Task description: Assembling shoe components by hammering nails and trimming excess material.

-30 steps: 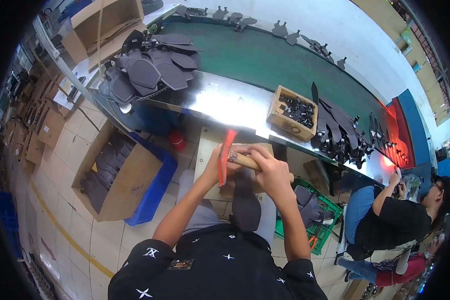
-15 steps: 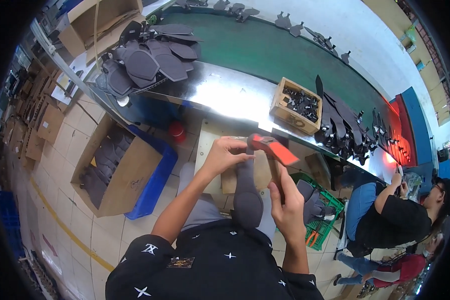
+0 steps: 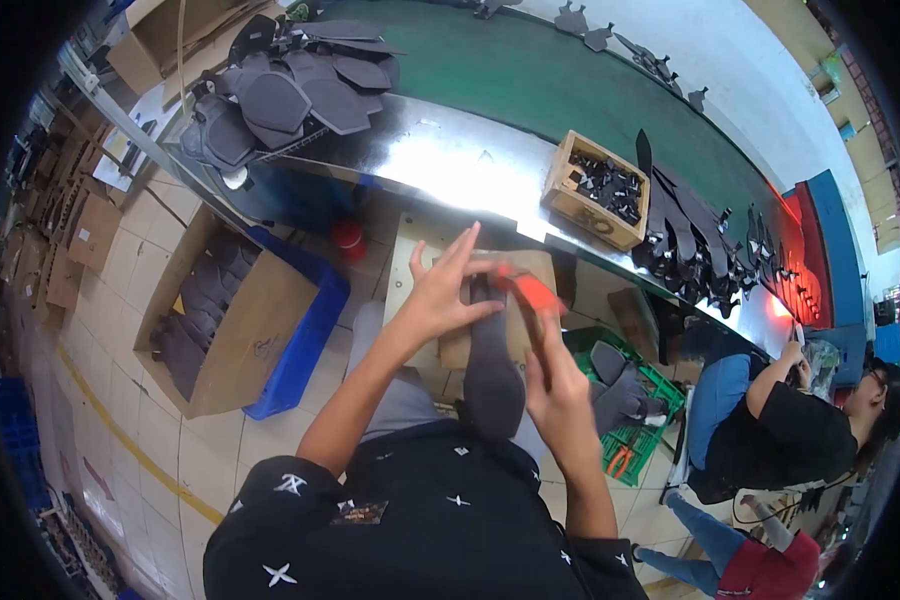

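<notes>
On a wooden board [image 3: 454,352] in front of my lap lies a dark grey padded strap piece [image 3: 494,385], narrow at its far end and broad and rounded toward me. My left hand [image 3: 438,290] has its thumb and a finger at the strap's narrow end, while other fingers stretch away. My right hand [image 3: 560,385] grips the handle of a hammer with a red-orange head [image 3: 530,290]. The slightly blurred head is beside the narrow end, close to my left fingertips. Whether it touches the strap, I cannot tell.
Ahead runs a metal-edged bench with a green belt [image 3: 450,75]. It carries grey padded pieces [image 3: 310,95], a wooden box [image 3: 600,225] of small black parts and dark straps [image 3: 685,230]. A carton [image 3: 260,345] stands left, a green crate [image 3: 650,400] right. A co-worker [image 3: 770,420] sits farther right.
The hammer head has come down and nearer the strap's narrow end. My left fingers have spread from a closer pinch. The whole view has shifted slightly.
</notes>
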The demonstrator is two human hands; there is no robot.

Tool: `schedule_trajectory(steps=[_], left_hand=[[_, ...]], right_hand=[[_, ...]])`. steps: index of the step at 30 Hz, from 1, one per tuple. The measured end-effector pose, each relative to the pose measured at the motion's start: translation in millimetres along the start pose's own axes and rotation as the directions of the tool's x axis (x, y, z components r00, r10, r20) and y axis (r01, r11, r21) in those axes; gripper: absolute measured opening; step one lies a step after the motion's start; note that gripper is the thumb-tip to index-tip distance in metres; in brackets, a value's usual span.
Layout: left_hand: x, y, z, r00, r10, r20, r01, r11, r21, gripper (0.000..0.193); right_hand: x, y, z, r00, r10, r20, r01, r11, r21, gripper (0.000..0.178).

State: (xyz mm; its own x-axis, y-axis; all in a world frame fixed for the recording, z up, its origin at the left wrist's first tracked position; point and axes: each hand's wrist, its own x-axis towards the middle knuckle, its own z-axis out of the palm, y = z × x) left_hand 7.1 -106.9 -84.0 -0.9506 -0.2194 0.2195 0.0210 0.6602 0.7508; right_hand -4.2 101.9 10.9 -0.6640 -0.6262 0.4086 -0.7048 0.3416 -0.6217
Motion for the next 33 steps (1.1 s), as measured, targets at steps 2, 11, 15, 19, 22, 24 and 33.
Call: schedule_trajectory(steps=[2,11,15,19,22,24,33], left_hand=[[-2.6,-6.8,4.4,1.000,-0.021,-0.011,0.022,0.992,0.124,0.112],[-5.6,6.0,2.4,0.998,0.066,0.003,-0.066,0.986,0.150,0.059],[-9.8,5.0,-5.3,0.958,0.254,-0.130,-0.220,0.947,0.232,0.033],[-32.1,42.9,-36.7,0.958,0.243,0.155,-0.183,0.929,-0.323,0.024],[-52.5,86.4,-60.0,0.891,0.256,0.375,-0.032,0.859,-0.511,0.023],[-65.7,107.7,-61.7,0.907,0.182,0.379,0.111,0.767,-0.633,0.038],[-83.3,130.4,-53.5,0.807,0.065,0.587,0.461,0.552,-0.695,0.032]], right_hand=[[2.3,3.0,-8.3,0.996,0.086,0.032,-0.085,0.996,-0.013,0.045],[-15.8,12.0,-13.4,0.997,0.075,0.034,-0.077,0.996,0.048,0.039],[-5.0,8.9,-43.2,0.981,0.195,0.012,-0.196,0.980,0.046,0.047],[12.9,33.5,-38.4,0.995,-0.084,-0.060,0.079,0.993,-0.083,0.048],[12.0,56.0,-31.5,0.978,-0.073,0.194,0.117,0.968,-0.223,0.050],[13.5,67.0,-20.8,0.887,-0.100,0.450,0.257,0.917,-0.304,0.051],[-34.2,10.6,-5.8,0.933,0.021,0.359,-0.345,0.331,0.878,0.055]])
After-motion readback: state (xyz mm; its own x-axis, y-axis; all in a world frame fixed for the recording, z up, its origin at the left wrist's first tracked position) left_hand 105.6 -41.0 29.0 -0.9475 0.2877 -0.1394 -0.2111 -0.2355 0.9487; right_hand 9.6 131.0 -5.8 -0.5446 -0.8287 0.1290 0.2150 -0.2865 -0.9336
